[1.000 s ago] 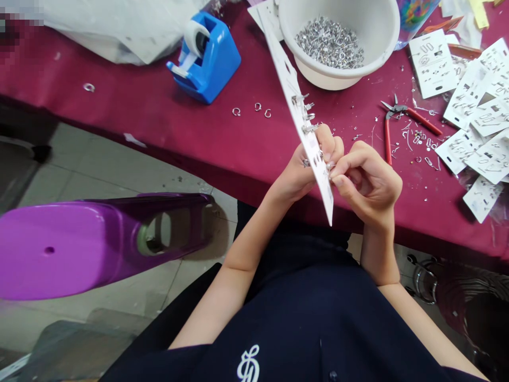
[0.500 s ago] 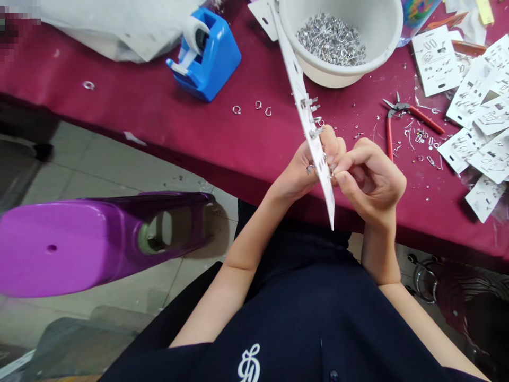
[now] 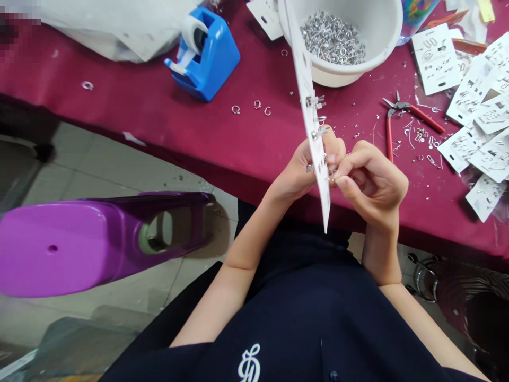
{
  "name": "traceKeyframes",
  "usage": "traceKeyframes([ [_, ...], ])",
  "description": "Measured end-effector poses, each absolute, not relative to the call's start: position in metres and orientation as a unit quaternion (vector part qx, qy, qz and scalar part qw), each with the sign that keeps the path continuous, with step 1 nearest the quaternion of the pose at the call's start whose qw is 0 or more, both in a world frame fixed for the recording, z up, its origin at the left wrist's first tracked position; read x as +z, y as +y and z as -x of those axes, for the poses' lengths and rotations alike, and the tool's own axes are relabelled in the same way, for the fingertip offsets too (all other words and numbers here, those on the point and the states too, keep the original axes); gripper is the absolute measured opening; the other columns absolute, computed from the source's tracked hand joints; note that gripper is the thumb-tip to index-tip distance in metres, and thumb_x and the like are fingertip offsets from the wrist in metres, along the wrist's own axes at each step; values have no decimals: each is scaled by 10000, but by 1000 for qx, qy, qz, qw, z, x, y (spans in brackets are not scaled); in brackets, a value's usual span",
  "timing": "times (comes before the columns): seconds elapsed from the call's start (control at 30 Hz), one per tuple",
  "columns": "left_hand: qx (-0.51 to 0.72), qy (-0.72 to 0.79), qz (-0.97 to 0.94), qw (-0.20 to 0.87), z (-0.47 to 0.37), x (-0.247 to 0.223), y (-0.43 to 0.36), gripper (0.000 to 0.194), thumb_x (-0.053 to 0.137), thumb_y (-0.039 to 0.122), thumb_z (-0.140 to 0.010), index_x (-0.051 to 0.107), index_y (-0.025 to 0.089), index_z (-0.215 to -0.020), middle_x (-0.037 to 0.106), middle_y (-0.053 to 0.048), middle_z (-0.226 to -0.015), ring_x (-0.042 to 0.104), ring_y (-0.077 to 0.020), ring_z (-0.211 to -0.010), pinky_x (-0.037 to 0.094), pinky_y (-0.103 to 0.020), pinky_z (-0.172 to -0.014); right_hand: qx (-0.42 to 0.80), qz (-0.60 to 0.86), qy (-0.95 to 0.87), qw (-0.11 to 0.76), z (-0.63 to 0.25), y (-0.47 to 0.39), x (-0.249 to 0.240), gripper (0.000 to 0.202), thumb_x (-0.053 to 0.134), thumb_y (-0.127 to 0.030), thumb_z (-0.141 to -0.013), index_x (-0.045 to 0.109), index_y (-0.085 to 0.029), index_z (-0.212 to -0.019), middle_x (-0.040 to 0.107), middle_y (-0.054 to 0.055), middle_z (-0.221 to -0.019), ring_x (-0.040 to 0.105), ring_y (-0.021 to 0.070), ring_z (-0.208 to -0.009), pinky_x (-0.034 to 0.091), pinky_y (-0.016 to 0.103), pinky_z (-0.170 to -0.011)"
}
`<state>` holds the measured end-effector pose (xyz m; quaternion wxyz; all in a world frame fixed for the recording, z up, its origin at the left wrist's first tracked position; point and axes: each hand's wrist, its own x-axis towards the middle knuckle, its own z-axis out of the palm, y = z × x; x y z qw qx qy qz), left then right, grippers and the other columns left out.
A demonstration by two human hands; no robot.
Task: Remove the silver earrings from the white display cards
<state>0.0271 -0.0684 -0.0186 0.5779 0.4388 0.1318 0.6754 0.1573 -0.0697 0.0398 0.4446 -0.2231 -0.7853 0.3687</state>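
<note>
Left fingers (image 3: 331, 144) grip a white card (image 3: 310, 119), right fingers (image 3: 351, 193) pinch a tiny metal piece (image 3: 332, 180) — both before the bowl (image 3: 338, 78); cards (image 3: 435, 78) right of it bear unreadably small print.

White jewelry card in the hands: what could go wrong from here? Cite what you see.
1. The tiny metal item in the right hand's pinch could slip and get lost among the loose metal bits on the table.
2. Metal pieces jut from the jewelry card near the left hand and might snag or bend.
3. The jewelry card's far end overlaps the white bowl in view; if close enough, a tilt might bump it.
</note>
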Motion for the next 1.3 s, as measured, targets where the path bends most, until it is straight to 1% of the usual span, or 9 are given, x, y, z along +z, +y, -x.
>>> traceKeyframes([
  [0.17,644,56,-437,625,-24,-15,-66,501,719,620,-785,489,181,-715,473,52,-635,484,-53,-507,462,-212,-515,401,236,-747,475,-156,-71,38,142,639,-309,-928,626,-197,-841,523,0,-727,449,75,-592,402,232,-513],
  [0.33,624,47,-402,668,-19,8,-66,539,716,509,-820,375,178,-566,369,71,-560,374,-19,-399,446,-196,-452,396,287,-692,532,-161,-64,32,203,625,-417,-937,606,-229,-862,495,11,-769,515,106,-667,503,267,-615],
  [0.43,609,119,-378,687,-18,19,-69,659,799,562,-702,291,179,-531,345,75,-553,344,-18,-383,440,-207,-425,390,326,-667,544,-169,-56,27,187,638,-409,-928,597,-240,-858,536,30,-817,559,134,-742,533,293,-689],
  [0.57,599,157,-363,696,-17,20,-71,699,831,639,-603,304,187,-528,321,77,-522,375,-40,-406,458,-221,-438,418,308,-639,568,-174,-53,23,150,661,-345,-919,602,-223,-855,561,17,-812,600,125,-780,546,282,-719],
  [0.67,590,153,-366,703,-17,17,-71,665,845,614,-602,336,189,-545,340,74,-519,428,-55,-444,483,-223,-473,434,305,-623,575,-172,-56,23,136,669,-306,-916,605,-209,-845,546,-1,-774,596,100,-726,549,258,-683],
  [0.87,645,163,-356,657,-22,15,-69,696,834,597,-621,269,195,-554,268,100,-488,338,-33,-390,418,-203,-448,445,295,-605,591,-165,-62,24,118,726,-317,-875,643,-234,-872,552,-14,-731,599,94,-671,566,257,-665],
  [0.97,653,180,-347,648,-23,14,-68,684,824,641,-608,300,204,-559,260,96,-493,357,-52,-409,419,-223,-453,459,300,-593,590,-163,-62,21,137,727,-346,-872,663,-225,-863,567,-16,-738,607,87,-663,557,245,-647],
  [1.13,652,182,-344,651,-23,18,-69,686,817,649,-614,299,202,-562,287,89,-487,402,-65,-436,435,-218,-476,525,257,-572,576,-164,-56,13,191,718,-392,-881,646,-216,-854,550,-25,-703,610,78,-662,556,217,-634],
  [1.3,656,179,-336,652,-24,14,-68,724,848,599,-611,247,197,-576,323,97,-492,405,-45,-429,434,-190,-471,569,243,-537,573,-164,-58,16,208,798,-366,-810,661,-211,-832,549,-34,-686,617,68,-655,554,199,-636],
])
